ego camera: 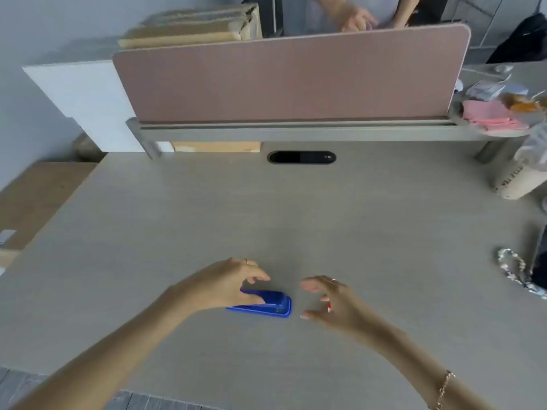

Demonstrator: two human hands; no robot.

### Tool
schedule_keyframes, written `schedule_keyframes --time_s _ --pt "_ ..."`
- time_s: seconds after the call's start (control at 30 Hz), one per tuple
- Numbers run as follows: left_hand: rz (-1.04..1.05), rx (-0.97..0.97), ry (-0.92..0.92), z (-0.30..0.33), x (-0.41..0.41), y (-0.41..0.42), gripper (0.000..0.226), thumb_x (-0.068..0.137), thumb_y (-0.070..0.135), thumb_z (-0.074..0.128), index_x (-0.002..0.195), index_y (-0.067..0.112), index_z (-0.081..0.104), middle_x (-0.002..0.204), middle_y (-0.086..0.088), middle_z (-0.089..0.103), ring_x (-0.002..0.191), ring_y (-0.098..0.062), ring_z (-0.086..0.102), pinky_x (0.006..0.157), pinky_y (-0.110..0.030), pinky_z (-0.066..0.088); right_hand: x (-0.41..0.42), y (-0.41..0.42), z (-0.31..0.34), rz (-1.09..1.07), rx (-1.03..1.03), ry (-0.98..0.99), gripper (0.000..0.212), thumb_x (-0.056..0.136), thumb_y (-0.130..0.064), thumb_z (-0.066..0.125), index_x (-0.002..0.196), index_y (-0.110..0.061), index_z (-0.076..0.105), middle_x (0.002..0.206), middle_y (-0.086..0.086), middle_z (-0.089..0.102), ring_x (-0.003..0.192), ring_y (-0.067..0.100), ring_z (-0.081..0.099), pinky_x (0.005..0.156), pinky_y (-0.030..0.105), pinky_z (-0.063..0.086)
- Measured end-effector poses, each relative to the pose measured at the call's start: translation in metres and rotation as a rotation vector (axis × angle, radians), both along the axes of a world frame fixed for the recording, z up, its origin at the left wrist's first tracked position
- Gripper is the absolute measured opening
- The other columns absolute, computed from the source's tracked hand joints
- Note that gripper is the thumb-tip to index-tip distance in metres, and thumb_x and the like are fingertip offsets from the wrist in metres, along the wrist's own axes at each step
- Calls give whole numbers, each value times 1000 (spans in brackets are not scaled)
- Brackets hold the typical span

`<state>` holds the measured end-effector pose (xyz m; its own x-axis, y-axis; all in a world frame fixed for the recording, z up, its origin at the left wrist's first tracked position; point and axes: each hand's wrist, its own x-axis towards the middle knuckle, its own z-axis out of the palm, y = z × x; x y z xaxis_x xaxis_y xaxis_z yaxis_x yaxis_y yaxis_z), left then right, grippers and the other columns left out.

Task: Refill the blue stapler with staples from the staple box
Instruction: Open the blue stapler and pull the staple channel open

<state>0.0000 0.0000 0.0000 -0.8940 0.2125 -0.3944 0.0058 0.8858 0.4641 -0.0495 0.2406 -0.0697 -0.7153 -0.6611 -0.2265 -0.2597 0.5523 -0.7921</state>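
Observation:
The blue stapler (273,304) lies flat on the grey desk (296,220), near the front edge and pointing right. My left hand (228,287) covers its left end, thumb against the near side and fingers curled over the far side. My right hand (328,303) hovers just right of the stapler, apart from it, fingers spread and curved. A small red speck (328,306) shows at its fingers; I cannot tell what it is. No staple box is clearly visible.
A pink divider panel (290,75) closes the back of the desk, with a black cable slot (301,157) in front of it. Bags and pink papers (491,116) crowd the right side. A patterned strap (515,273) lies at the right edge. Another person's hand (355,19) is behind the divider.

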Motion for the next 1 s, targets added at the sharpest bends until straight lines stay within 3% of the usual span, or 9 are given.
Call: schedule_keyframes --time_s 0.07,0.2,0.27,0.33,0.5,0.67,0.8,1.0 --pt "-32 -23 -21 -8 -6 4 43 81 42 69 121 32 58 107 17 59 88 11 54 84 -17 48 0 -9 -12 18 11 12 49 75 -30 72 121 -25 53 117 -12 58 102 -10 51 86 8 43" --pt "-105 -70 -1 -19 -12 11 33 78 40 69 110 34 63 93 16 57 76 8 52 72 -19 45 7 -25 -26 7 7 75 32 76 -28 70 106 -23 62 106 -5 66 96 10 59 89 30 49" --pt "-157 -99 42 -25 -12 11 25 79 36 67 104 31 66 91 9 60 74 -2 50 67 -23 44 9 -30 -30 -22 -12 115 23 76 -26 70 98 -22 65 96 -6 66 89 10 59 84 26 49" --pt "-187 -117 81 -29 -12 10 21 80 32 66 101 29 67 90 6 61 73 -6 49 64 -26 43 13 -35 -32 -82 -38 125 16 75 -24 70 90 -21 67 87 -9 62 82 8 58 73 11 46" --pt "-199 -109 159 -35 -8 10 15 79 28 63 94 26 69 87 4 63 78 -13 57 68 -34 49 23 -40 -37 -214 -123 113 13 70 -21 76 70 -28 65 82 -6 67 79 2 59 63 7 43" --pt "-205 -57 268 -36 -3 8 14 77 26 68 90 26 71 78 5 62 78 -12 57 66 -26 46 28 -45 -40 -279 -150 200 15 68 -25 79 71 -16 67 76 2 67 69 16 62 67 32 50" --pt "-120 51 290 -27 2 6 19 76 23 72 94 26 71 83 6 65 79 -9 62 70 -20 50 33 -43 -38 -281 -164 263 12 72 -24 76 79 -31 68 74 -8 66 71 9 59 66 25 49" --pt "94 289 336 -19 18 -24 26 72 8 77 94 19 68 89 3 73 79 -9 70 76 -20 56 35 -43 -34 -291 -34 344 7 76 -30 71 82 -29 68 85 -7 70 77 12 61 73 34 52"
